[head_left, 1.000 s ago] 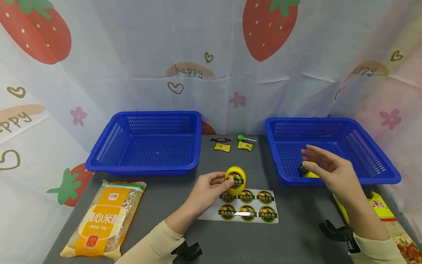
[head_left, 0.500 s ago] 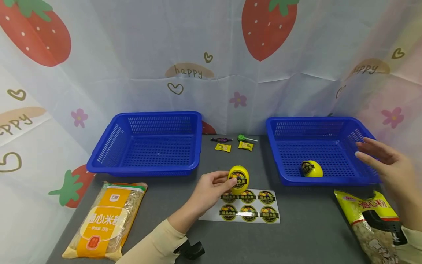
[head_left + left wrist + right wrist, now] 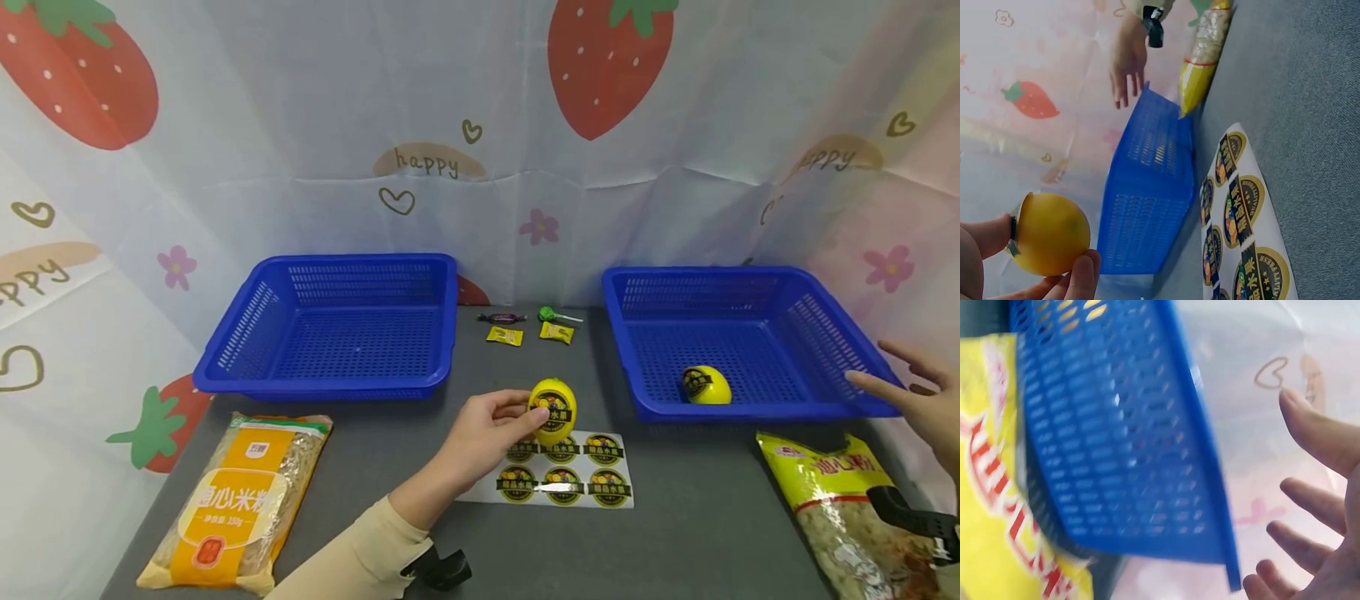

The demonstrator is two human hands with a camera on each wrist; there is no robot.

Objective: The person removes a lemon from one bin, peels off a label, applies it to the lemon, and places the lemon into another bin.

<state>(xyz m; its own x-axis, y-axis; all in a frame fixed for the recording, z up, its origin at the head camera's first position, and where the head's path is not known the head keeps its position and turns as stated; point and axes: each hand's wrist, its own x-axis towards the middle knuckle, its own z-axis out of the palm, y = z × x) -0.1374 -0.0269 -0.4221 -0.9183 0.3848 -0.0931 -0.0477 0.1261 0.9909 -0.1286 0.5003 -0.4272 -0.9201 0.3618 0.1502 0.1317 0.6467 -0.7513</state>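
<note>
In the head view my left hand (image 3: 491, 433) pinches a yellow lemon (image 3: 552, 410) with a round black-and-gold sticker on its front. It is held above a white sheet of stickers (image 3: 543, 497). The left wrist view shows the lemon (image 3: 1057, 234) between thumb and fingertips. My right hand (image 3: 918, 400) hangs beside the right rim of the right blue basket (image 3: 750, 410), with fingers apart and nothing held; the right wrist view shows the same hand (image 3: 1319, 531). Inside that basket lies another yellow lemon (image 3: 711, 386) with a sticker on its left side.
A second blue basket (image 3: 322, 385) stands at the left. Between the baskets lie a purple-wrapped candy (image 3: 502, 318), a green lollipop (image 3: 547, 314) and two yellow candies (image 3: 505, 336). A noodle bag (image 3: 236, 500) lies at the left, a yellow-topped bag (image 3: 832, 500) at the right.
My right hand has moved right, away from the lemon in the right basket to beyond its right rim. My left hand has shifted slightly right with its lemon.
</note>
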